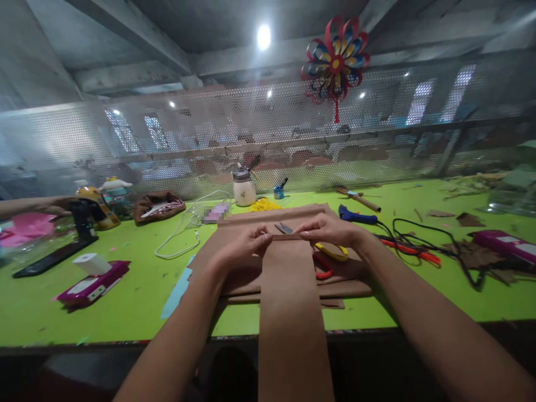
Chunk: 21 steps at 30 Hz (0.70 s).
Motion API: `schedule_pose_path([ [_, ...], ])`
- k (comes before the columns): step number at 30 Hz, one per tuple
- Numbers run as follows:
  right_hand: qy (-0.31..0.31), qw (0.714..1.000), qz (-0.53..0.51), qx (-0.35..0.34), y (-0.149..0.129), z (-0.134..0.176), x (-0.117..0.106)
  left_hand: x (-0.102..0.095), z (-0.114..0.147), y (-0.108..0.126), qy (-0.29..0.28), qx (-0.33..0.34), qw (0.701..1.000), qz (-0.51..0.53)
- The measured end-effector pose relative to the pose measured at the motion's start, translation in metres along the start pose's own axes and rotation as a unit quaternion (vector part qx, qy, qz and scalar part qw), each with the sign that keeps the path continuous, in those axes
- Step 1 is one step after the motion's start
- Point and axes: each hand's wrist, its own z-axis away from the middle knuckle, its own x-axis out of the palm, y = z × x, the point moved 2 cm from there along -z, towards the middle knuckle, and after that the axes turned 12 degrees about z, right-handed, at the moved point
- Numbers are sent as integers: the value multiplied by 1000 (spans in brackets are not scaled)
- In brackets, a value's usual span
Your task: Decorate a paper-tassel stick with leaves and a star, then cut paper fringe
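A long strip of brown paper [291, 312] runs from the stack on the table down over the front edge toward me. Its far end has a narrow folded edge. My left hand [255, 241] pinches the left corner of that fold, and my right hand [320, 229] pinches the right corner. Beneath lies a stack of larger brown sheets [238, 279]. Scissors with a red and a yellow handle [335, 252] rest on the stack, partly under the strip, their blades showing just beyond the fold.
On the right lie a blue glue gun [358, 215], black cable and a purple power strip [506, 245]. Another power strip [96, 287] sits left. A jug [243, 188] and yellow cord [264, 205] stand behind the stack. Another person's arm [36, 206] reaches in at far left.
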Motion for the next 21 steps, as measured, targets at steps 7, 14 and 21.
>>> schedule_pose_path([
  [7,10,993,-110,-30,8,-3,-4,-12,-5,-13,25,29,994,105],
  [14,86,977,-163,-106,-5,-7,11,-8,-7,-19,-11,14,959,282],
  [21,77,981,-133,-117,-23,-4,27,21,-7,-29,-92,-40,918,383],
])
